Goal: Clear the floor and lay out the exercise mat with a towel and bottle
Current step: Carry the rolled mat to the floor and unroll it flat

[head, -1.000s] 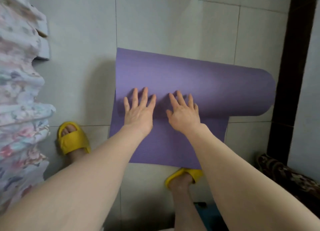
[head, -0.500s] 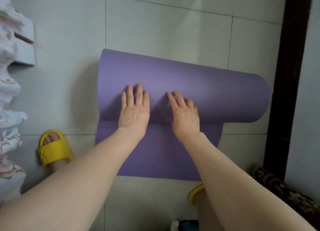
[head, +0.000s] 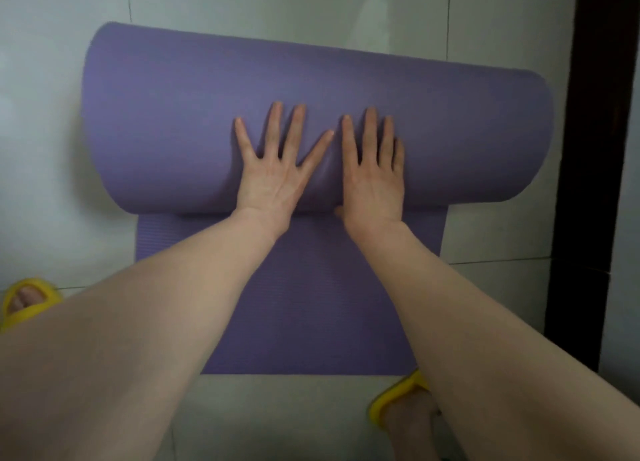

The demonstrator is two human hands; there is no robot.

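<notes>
A purple exercise mat [head: 166, 121] lies on the pale tiled floor, partly unrolled. Its thick roll stretches across the upper half of the head view, and a flat ribbed strip runs from the roll back toward my feet. My left hand [head: 273, 170] rests flat on the near side of the roll with fingers spread wide. Just to its right, my right hand [head: 374, 173] presses flat on the roll too, fingers closer together, thumb tucked under the roll's edge. Neither hand holds anything. No towel or bottle is in view.
Pale floor tiles [head: 311, 7] extend beyond the roll. A dark door frame [head: 595, 149] runs down the right side, close to the roll's right end. My feet in yellow slippers stand at the lower left [head: 24, 301] and lower right [head: 398, 401].
Both hands have pushed the roll away from me, so more flat mat lies toward my feet. The view moved forward; the floral bedding at the left has left the frame.
</notes>
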